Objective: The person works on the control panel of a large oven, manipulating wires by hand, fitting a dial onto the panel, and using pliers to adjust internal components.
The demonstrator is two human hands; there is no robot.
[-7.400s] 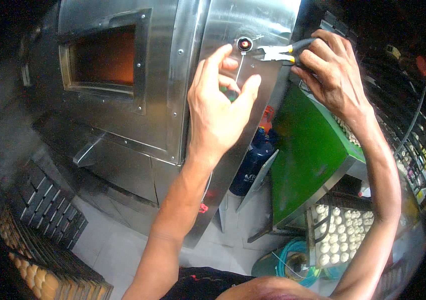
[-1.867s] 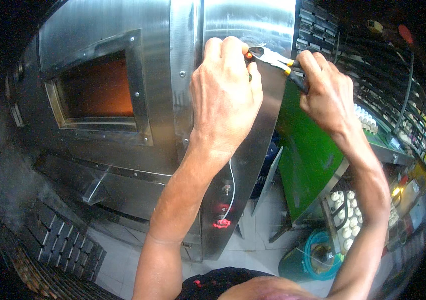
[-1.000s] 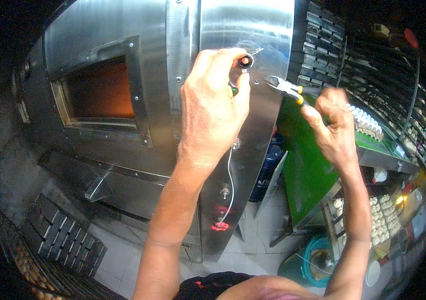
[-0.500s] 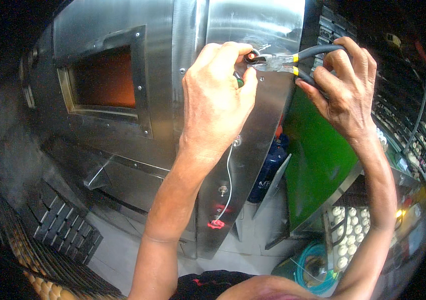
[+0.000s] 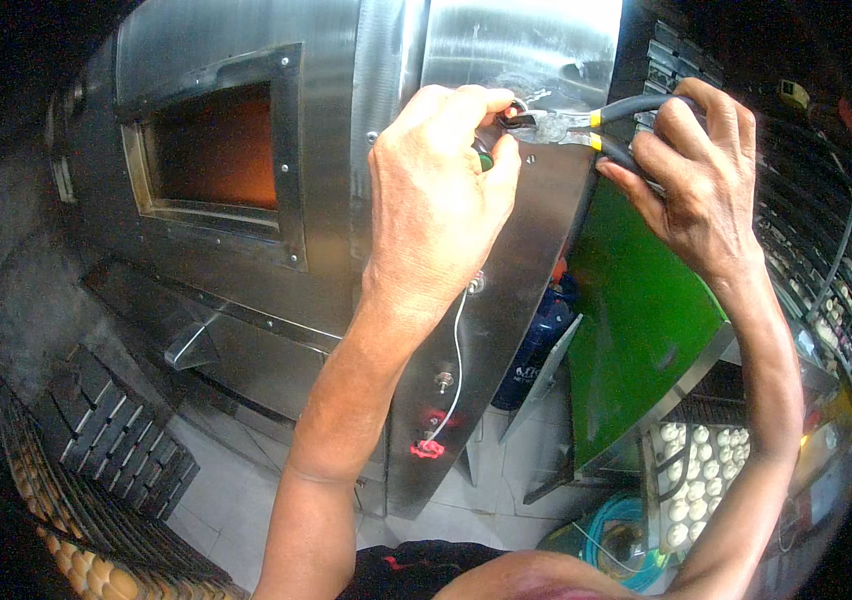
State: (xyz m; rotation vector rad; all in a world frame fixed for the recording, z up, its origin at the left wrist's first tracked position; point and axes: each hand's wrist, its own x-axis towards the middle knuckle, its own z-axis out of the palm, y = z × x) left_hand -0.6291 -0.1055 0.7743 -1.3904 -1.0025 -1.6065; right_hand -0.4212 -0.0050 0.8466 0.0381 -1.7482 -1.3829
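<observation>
My left hand [image 5: 436, 195] is raised in front of the steel oven panel. Its thumb and fingertips close around a small dark, curved part [image 5: 514, 117], largely hidden by the fingers. Pliers [image 5: 554, 127] with black handles and yellow bands are in my right hand [image 5: 698, 175], fingers wrapped about the grips. The metal jaws point left and meet the dark part at my left fingertips. Just under the left index finger, a round green piece [image 5: 486, 160] shows in part on the panel.
Left of my hands is an oven window [image 5: 214, 150] glowing orange. A thin white cable [image 5: 459, 350] runs down to a red valve knob [image 5: 427, 449]. Blue gas cylinder [image 5: 536, 340], green panel [image 5: 636, 340] and tray of pale dough balls [image 5: 691, 490] stand right. Bread racks [image 5: 96, 565] are lower left.
The view has shifted slightly, so the oven sits a little further right in it. Both hands keep their hold, and the pliers' jaws stay at the dark part.
</observation>
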